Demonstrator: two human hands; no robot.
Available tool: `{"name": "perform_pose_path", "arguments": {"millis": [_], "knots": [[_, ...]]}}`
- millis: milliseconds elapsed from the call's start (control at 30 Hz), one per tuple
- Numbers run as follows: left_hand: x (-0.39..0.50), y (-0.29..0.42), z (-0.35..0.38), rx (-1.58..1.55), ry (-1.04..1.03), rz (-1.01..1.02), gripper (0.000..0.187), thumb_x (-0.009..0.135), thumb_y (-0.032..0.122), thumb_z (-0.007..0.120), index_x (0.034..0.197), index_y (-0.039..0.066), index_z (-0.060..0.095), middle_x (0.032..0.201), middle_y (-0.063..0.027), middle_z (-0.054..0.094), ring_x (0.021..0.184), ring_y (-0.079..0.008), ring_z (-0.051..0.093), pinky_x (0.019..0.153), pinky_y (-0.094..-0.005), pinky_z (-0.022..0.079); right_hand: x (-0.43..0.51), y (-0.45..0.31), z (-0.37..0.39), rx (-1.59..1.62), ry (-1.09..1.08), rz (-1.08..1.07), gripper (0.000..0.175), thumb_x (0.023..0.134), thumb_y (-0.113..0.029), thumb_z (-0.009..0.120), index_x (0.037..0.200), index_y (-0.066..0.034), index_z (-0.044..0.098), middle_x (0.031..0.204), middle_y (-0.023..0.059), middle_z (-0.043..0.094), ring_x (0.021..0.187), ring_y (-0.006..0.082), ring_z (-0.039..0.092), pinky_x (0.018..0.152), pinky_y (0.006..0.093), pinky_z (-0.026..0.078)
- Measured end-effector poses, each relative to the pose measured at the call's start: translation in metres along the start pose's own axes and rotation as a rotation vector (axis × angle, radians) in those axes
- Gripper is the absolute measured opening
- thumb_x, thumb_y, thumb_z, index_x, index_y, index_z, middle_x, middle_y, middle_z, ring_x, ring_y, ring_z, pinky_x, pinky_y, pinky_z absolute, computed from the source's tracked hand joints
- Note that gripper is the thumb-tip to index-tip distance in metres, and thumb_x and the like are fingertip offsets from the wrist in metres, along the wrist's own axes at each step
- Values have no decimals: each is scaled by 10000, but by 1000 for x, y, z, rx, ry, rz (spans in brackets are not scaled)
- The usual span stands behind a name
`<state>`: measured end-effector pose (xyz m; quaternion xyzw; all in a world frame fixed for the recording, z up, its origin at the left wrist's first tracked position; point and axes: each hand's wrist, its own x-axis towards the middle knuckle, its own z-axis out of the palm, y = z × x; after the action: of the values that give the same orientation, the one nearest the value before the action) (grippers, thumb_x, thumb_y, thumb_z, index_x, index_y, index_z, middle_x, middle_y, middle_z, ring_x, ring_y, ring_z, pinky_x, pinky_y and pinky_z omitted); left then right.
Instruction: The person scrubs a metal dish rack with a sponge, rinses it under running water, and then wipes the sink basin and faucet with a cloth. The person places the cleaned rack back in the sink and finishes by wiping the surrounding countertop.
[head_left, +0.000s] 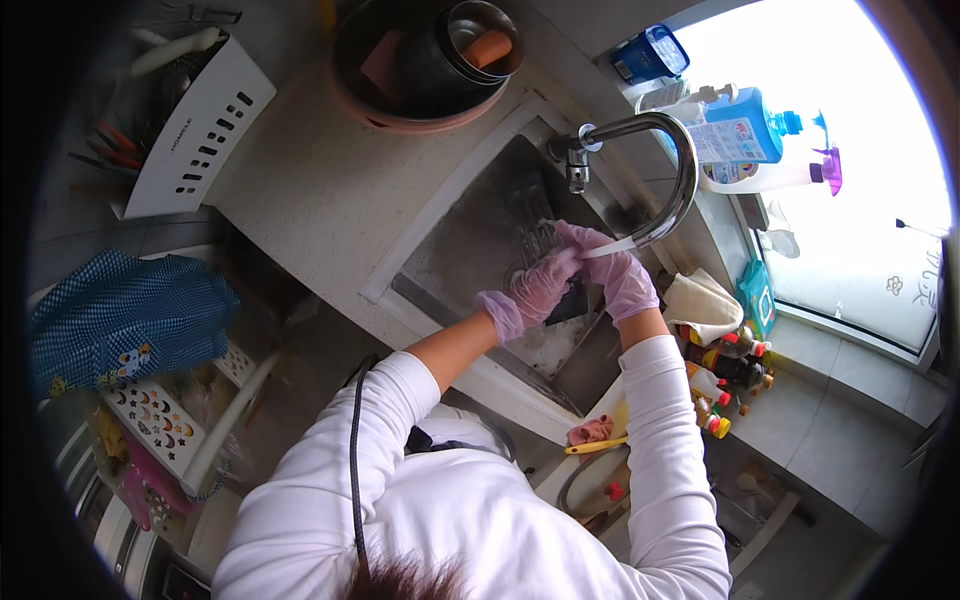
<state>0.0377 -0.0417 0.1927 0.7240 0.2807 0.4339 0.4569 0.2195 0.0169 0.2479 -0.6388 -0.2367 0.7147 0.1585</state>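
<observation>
Both hands wear thin pink plastic gloves and meet above the sink (457, 225). My left hand (541, 286) reaches in from the left, its fingers bent against my right hand (621, 276). A white stream of water (609, 248) runs from the curved chrome faucet (686, 169) onto the fingers. Whether anything is pinched between the hands is hidden by the gloves and the water. Below them, splashing water and a dark shape, too unclear to name, show in the metal basin.
A large basin (420, 120) with nested metal pots (480, 37) stands behind the sink. Pump bottles (739, 131) line the windowsill. At right are a cream cloth (701, 300) and sauce bottles (724, 367). A white utensil rack (199, 142) stands left; a pot lid (592, 484) lies near my right arm.
</observation>
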Motion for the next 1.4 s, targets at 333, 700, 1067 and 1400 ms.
{"name": "perform_pose_path", "arguments": {"millis": [333, 700, 1067, 1400], "knots": [[-65, -18, -33, 125, 149, -434, 813, 881, 169, 727, 1561, 30, 305, 1606, -232, 319, 1466, -416, 348, 1212, -417, 317, -8, -38, 6, -186, 69, 32, 273, 959, -139, 700, 1159, 46, 695, 1079, 89, 703, 938, 189, 682, 852, 307, 542], [-40, 10, -15, 135, 101, -166, 636, 957, 130, 572, 1545, 21, 356, 1594, -207, 359, 1479, -405, 331, 1214, -466, 289, -51, -19, 33, -557, 306, -160, 633, 974, -429, 678, 1348, 68, 559, 912, 70, 658, 774, 129, 564, 719, 275, 472], [-3, 11, 29, 434, -67, -225, 615, 970, 278, 549, 1511, 19, 415, 1562, -182, 409, 1462, -368, 350, 1203, -487, 271, -95, 29, 34, -630, 481, 61, 482, 1037, -445, 580, 1192, -1, 690, 918, 135, 732, 828, 239, 663, 818, 375, 515], [17, -27, 17, 513, -142, -148, 737, 963, 367, 564, 1558, -2, 334, 1604, -208, 355, 1475, -381, 346, 1226, -493, 264, -132, 46, 32, -699, 526, 69, 417, 1022, -386, 619, 1113, 10, 711, 869, 171, 713, 766, 262, 645, 786, 388, 516]]}}
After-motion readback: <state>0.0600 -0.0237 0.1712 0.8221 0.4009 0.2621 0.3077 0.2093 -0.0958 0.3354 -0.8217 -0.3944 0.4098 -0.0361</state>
